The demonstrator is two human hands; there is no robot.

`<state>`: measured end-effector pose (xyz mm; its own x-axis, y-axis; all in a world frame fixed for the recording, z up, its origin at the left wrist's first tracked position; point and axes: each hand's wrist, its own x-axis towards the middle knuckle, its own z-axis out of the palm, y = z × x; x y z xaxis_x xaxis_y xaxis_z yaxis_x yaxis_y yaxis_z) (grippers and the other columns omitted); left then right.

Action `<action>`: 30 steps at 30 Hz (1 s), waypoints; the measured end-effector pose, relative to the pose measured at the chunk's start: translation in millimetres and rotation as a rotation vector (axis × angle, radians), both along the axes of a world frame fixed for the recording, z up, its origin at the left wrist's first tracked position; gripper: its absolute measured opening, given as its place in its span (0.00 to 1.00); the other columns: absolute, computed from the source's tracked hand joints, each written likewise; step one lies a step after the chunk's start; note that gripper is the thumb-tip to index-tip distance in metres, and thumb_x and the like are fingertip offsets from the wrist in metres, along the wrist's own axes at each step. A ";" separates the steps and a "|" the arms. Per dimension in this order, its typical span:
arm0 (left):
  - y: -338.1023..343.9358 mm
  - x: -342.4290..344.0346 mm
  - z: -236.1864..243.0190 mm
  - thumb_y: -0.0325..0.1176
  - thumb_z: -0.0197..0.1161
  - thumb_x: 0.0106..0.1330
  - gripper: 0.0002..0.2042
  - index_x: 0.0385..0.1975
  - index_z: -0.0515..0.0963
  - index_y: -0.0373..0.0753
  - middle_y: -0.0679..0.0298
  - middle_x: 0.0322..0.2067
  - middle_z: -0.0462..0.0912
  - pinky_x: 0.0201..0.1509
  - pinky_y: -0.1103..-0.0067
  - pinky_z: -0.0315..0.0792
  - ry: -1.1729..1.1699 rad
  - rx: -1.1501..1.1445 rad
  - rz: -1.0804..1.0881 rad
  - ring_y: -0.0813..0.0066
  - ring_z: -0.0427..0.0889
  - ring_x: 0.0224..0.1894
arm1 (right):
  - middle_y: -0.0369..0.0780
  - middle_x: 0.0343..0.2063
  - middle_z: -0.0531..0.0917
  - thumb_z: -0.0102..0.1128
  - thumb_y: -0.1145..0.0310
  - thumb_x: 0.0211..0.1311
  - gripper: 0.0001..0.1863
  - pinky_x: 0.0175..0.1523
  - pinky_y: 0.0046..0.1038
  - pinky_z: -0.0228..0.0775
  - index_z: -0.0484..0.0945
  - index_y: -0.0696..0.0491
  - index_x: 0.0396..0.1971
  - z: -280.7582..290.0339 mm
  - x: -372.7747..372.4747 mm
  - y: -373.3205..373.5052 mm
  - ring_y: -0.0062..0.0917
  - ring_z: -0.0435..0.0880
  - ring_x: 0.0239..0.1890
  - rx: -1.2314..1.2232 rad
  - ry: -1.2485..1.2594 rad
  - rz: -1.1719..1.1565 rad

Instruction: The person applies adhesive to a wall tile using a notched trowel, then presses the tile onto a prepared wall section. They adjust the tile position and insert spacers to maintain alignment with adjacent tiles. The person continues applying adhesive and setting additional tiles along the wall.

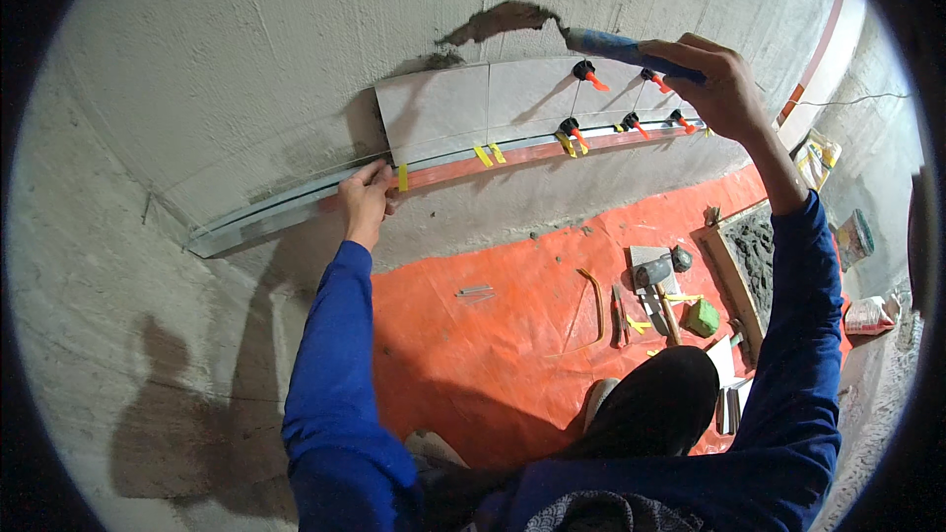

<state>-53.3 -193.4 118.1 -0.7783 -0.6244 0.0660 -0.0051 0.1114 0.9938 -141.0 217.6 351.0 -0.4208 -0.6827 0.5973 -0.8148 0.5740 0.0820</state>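
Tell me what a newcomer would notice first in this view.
Probably the bright orange sheet spread across the lower middle. Next, likely the pale tiles on the wall, with black, orange-levered clips toward their right end. Above those, the right hand holds a blue tool, while the left hand is near the tiles' lower left corner.

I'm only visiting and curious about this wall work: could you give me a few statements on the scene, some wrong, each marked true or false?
1. The right hand holds a blue tool. True.
2. The left hand rests on the floor sheet. False: it is up at the metal rail.
3. Black-and-red clips sit on the pale tiles. True.
4. The floor sheet is green. False: it is orange.
5. The green block lies beside the wooden-handled mallet. True.
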 end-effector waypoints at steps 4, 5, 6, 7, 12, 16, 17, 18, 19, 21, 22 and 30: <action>-12.9 11.5 26.9 0.45 0.66 0.65 0.17 0.33 0.85 0.33 0.63 0.17 0.81 0.17 0.79 0.67 -0.158 -0.395 0.077 0.78 0.74 0.14 | 0.36 0.26 0.78 0.67 0.74 0.55 0.23 0.31 0.29 0.70 0.82 0.41 0.52 -20.7 3.1 5.1 0.24 0.77 0.24 -0.184 -0.112 0.028; -15.8 13.0 34.6 0.46 0.66 0.65 0.18 0.30 0.85 0.33 0.63 0.16 0.80 0.18 0.78 0.67 -0.109 -0.446 0.079 0.78 0.74 0.14 | 0.36 0.26 0.78 0.67 0.74 0.55 0.22 0.32 0.29 0.70 0.82 0.42 0.52 -28.4 3.3 4.9 0.24 0.76 0.24 -0.225 -0.124 0.038; -18.1 13.4 42.3 0.46 0.66 0.64 0.19 0.28 0.85 0.32 0.63 0.15 0.80 0.18 0.78 0.67 -0.069 -0.502 0.100 0.78 0.74 0.14 | 0.36 0.26 0.78 0.67 0.74 0.55 0.22 0.32 0.29 0.70 0.82 0.43 0.52 -36.0 3.8 5.1 0.24 0.77 0.25 -0.238 -0.121 0.041; -19.3 13.6 49.0 0.47 0.66 0.64 0.20 0.25 0.85 0.32 0.63 0.14 0.79 0.19 0.78 0.67 -0.037 -0.553 0.122 0.78 0.74 0.15 | 0.37 0.26 0.79 0.67 0.74 0.55 0.22 0.32 0.28 0.70 0.82 0.44 0.52 -43.7 4.2 4.6 0.23 0.77 0.25 -0.249 -0.118 0.047; -7.3 4.9 66.4 0.39 0.68 0.64 0.14 0.39 0.83 0.32 0.67 0.17 0.78 0.17 0.83 0.66 0.186 -0.288 0.061 0.83 0.75 0.17 | 0.38 0.29 0.80 0.66 0.77 0.55 0.23 0.33 0.28 0.71 0.81 0.49 0.53 -75.6 6.1 -8.2 0.24 0.78 0.26 -0.356 -0.061 0.131; 3.5 -1.7 66.7 0.36 0.67 0.65 0.15 0.44 0.81 0.31 0.69 0.19 0.77 0.16 0.85 0.65 0.240 -0.188 0.053 0.85 0.73 0.19 | 0.38 0.29 0.79 0.67 0.77 0.54 0.25 0.33 0.27 0.72 0.80 0.46 0.54 -92.7 11.2 -18.1 0.24 0.78 0.26 -0.386 -0.056 0.085; 4.4 -3.0 66.2 0.36 0.68 0.65 0.15 0.44 0.81 0.30 0.69 0.19 0.77 0.16 0.85 0.65 0.261 -0.184 0.062 0.85 0.73 0.19 | 0.38 0.29 0.79 0.67 0.77 0.54 0.25 0.33 0.26 0.72 0.80 0.46 0.54 -98.7 12.6 -21.7 0.24 0.78 0.26 -0.391 -0.061 0.071; 4.7 -4.4 65.9 0.35 0.68 0.65 0.14 0.43 0.81 0.30 0.68 0.20 0.78 0.16 0.84 0.66 0.254 -0.162 0.057 0.85 0.74 0.18 | 0.37 0.29 0.79 0.67 0.76 0.54 0.26 0.33 0.26 0.72 0.80 0.45 0.55 -104.6 13.5 -25.6 0.25 0.78 0.26 -0.408 -0.068 0.078; 4.7 -5.9 65.5 0.34 0.67 0.64 0.14 0.43 0.81 0.30 0.67 0.20 0.79 0.16 0.84 0.67 0.261 -0.152 0.053 0.84 0.75 0.18 | 0.37 0.29 0.79 0.67 0.77 0.54 0.26 0.33 0.26 0.72 0.79 0.45 0.56 -110.6 14.4 -29.1 0.25 0.79 0.26 -0.424 -0.114 0.067; 3.2 -8.0 65.2 0.33 0.67 0.64 0.13 0.42 0.82 0.30 0.67 0.20 0.80 0.15 0.84 0.69 0.277 -0.125 0.045 0.84 0.76 0.18 | 0.38 0.31 0.80 0.67 0.77 0.54 0.26 0.34 0.26 0.72 0.79 0.45 0.56 -123.5 18.3 -35.6 0.24 0.80 0.27 -0.431 -0.180 0.037; 2.5 -8.8 65.1 0.33 0.67 0.64 0.13 0.42 0.82 0.30 0.67 0.20 0.80 0.15 0.84 0.69 0.285 -0.109 0.038 0.84 0.76 0.18 | 0.39 0.34 0.82 0.67 0.76 0.56 0.25 0.35 0.26 0.72 0.78 0.48 0.56 -130.0 19.3 -41.0 0.22 0.80 0.29 -0.490 -0.271 0.073; -1.0 -8.3 67.7 0.33 0.67 0.64 0.12 0.40 0.83 0.30 0.66 0.21 0.81 0.15 0.85 0.68 0.320 -0.125 0.050 0.85 0.77 0.18 | 0.31 0.29 0.77 0.67 0.65 0.63 0.25 0.29 0.16 0.62 0.75 0.55 0.59 -158.6 49.2 -65.9 0.10 0.71 0.26 -0.829 -0.821 0.200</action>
<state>-61.6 -194.3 185.7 -0.6742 -0.6330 0.3804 0.2964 0.2399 0.9244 -91.9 151.7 192.5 -0.8145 -0.3112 0.4896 -0.5314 0.0617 -0.8449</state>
